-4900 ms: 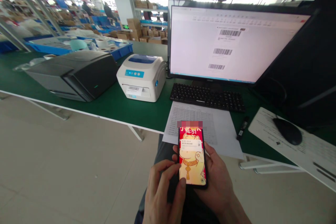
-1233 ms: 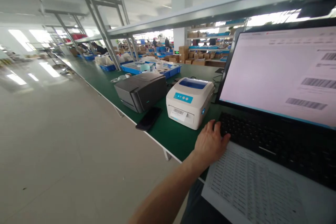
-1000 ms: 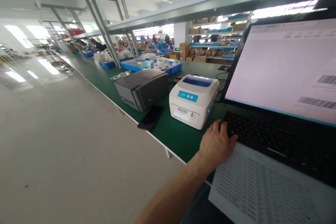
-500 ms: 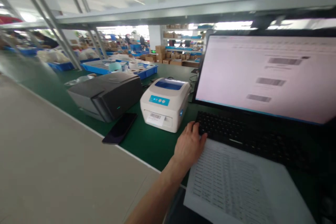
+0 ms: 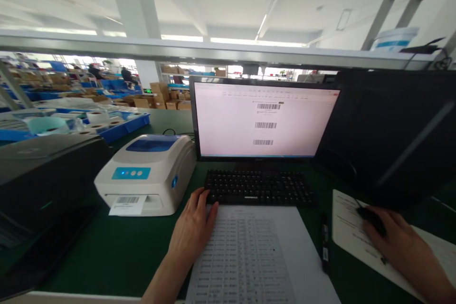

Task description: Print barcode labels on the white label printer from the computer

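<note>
My left hand (image 5: 192, 228) rests at the lower left corner of the black keyboard (image 5: 258, 187), its fingertips on the edge keys and the thumb apart over the printed sheet (image 5: 242, 256). Nothing is in that hand. On the right, my right hand (image 5: 401, 242) lies over a black computer mouse (image 5: 372, 218), fingers curved around it. The mouse sits on a pale printed board or pad (image 5: 347, 228). Behind the keyboard the monitor (image 5: 228, 118) displays three barcodes. A white label printer (image 5: 164, 190) stands to the left with a barcode label (image 5: 126, 205) sticking out of its slot.
A dark marker (image 5: 325, 242) lies between the sheet and the pad. At left are a dark grey printer (image 5: 46, 175) and a dark phone-like slab (image 5: 50, 247). A blue tray (image 5: 131, 126) holds label rolls. A second dark screen (image 5: 399, 137) stands at right, under a metal shelf (image 5: 221, 50).
The view has swung right, bringing my right hand, the mouse and the second screen into sight. My left hand stays at the keyboard's left end.
</note>
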Demonstrator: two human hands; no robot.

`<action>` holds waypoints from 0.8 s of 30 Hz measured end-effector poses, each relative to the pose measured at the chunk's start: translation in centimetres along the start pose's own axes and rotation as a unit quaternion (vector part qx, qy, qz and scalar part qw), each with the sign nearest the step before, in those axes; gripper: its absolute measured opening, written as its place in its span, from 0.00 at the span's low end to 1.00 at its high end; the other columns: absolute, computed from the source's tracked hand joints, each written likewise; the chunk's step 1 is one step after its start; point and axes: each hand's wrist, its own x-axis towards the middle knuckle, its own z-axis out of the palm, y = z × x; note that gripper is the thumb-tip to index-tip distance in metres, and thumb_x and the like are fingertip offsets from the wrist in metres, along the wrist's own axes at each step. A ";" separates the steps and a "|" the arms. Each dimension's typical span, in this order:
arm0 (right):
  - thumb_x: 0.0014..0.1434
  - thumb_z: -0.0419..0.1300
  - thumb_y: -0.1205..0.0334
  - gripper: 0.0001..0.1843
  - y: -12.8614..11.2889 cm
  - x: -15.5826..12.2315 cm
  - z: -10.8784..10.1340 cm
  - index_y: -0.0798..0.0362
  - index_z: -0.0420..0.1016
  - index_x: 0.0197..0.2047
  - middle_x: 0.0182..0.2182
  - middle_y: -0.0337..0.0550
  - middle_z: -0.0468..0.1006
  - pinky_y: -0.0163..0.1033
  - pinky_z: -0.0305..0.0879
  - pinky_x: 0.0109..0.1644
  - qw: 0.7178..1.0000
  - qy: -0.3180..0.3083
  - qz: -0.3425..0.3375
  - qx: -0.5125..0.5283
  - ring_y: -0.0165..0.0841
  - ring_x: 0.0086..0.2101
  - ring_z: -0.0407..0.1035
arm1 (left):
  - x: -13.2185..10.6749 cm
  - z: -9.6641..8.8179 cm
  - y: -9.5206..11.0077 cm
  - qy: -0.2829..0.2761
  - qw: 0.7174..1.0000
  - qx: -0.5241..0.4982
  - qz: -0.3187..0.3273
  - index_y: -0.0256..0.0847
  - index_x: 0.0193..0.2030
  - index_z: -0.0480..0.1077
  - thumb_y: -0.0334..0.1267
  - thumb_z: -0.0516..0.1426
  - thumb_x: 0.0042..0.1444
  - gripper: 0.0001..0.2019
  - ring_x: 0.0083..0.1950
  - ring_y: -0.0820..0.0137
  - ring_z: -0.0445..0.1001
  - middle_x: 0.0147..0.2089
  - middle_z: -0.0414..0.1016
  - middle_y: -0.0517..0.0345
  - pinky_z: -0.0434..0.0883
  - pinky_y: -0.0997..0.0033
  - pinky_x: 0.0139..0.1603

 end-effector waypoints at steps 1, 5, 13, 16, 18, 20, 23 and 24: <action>0.73 0.47 0.29 0.40 0.0 0.0 0.1 0.50 0.79 0.68 0.64 0.60 0.81 0.60 0.85 0.49 1.000 -0.004 0.004 0.009 0.57 0.53 0.84 | 0.0 0.0 -0.1 0.002 1.000 0.002 0.001 0.41 0.70 0.72 0.50 0.53 0.83 0.20 0.61 0.47 0.89 0.69 0.80 0.38 0.89 0.40 0.60; 0.74 0.46 0.29 0.42 -0.4 0.2 0.0 0.52 0.78 0.70 0.66 0.63 0.79 0.62 0.85 0.50 0.999 -0.019 0.028 0.024 0.57 0.51 0.83 | 0.1 0.1 -0.3 0.002 1.000 0.009 0.011 0.42 0.69 0.72 0.51 0.52 0.83 0.20 0.59 0.49 0.90 0.68 0.80 0.39 0.90 0.40 0.59; 0.75 0.45 0.33 0.40 -1.8 0.4 -0.6 0.51 0.80 0.70 0.67 0.61 0.79 0.65 0.84 0.58 0.999 -0.014 0.031 0.041 0.59 0.58 0.81 | 0.3 -0.6 -0.1 -0.019 0.999 0.027 0.016 0.42 0.69 0.70 0.52 0.51 0.84 0.20 0.60 0.49 0.89 0.68 0.80 0.40 0.90 0.42 0.60; 0.75 0.46 0.33 0.39 -1.6 0.3 -0.4 0.51 0.80 0.69 0.67 0.62 0.80 0.64 0.85 0.55 0.999 -0.010 0.030 0.044 0.59 0.56 0.82 | 0.3 -0.8 0.0 -0.021 0.999 0.028 0.015 0.42 0.69 0.69 0.52 0.50 0.84 0.20 0.60 0.49 0.90 0.68 0.80 0.40 0.90 0.41 0.60; 0.75 0.46 0.33 0.39 -1.4 0.4 -0.2 0.51 0.80 0.69 0.66 0.62 0.81 0.65 0.84 0.55 0.999 -0.010 0.030 0.043 0.59 0.55 0.82 | 0.3 -0.8 0.0 -0.019 0.999 0.026 0.015 0.42 0.69 0.70 0.52 0.50 0.84 0.20 0.60 0.49 0.90 0.68 0.80 0.41 0.90 0.41 0.61; 0.75 0.46 0.33 0.40 -1.3 0.4 0.0 0.52 0.80 0.69 0.66 0.61 0.80 0.65 0.84 0.55 0.999 -0.006 0.027 0.042 0.59 0.55 0.82 | 0.3 -0.8 0.0 -0.019 0.999 0.025 0.012 0.43 0.69 0.70 0.52 0.50 0.84 0.20 0.60 0.49 0.90 0.68 0.80 0.41 0.89 0.40 0.61; 0.75 0.46 0.32 0.40 -1.3 0.4 0.1 0.51 0.81 0.69 0.66 0.61 0.80 0.65 0.85 0.55 0.999 -0.004 0.027 0.040 0.59 0.55 0.82 | 0.3 -0.8 0.0 -0.021 0.999 0.022 0.009 0.42 0.68 0.70 0.51 0.50 0.84 0.20 0.60 0.49 0.90 0.67 0.80 0.40 0.89 0.40 0.61; 0.74 0.46 0.32 0.40 -1.4 0.4 0.0 0.51 0.81 0.68 0.66 0.62 0.80 0.65 0.85 0.56 0.999 -0.005 0.027 0.041 0.59 0.55 0.82 | 0.3 -0.8 0.0 -0.021 1.000 0.021 0.009 0.41 0.68 0.71 0.52 0.50 0.84 0.20 0.60 0.49 0.89 0.67 0.80 0.40 0.89 0.41 0.62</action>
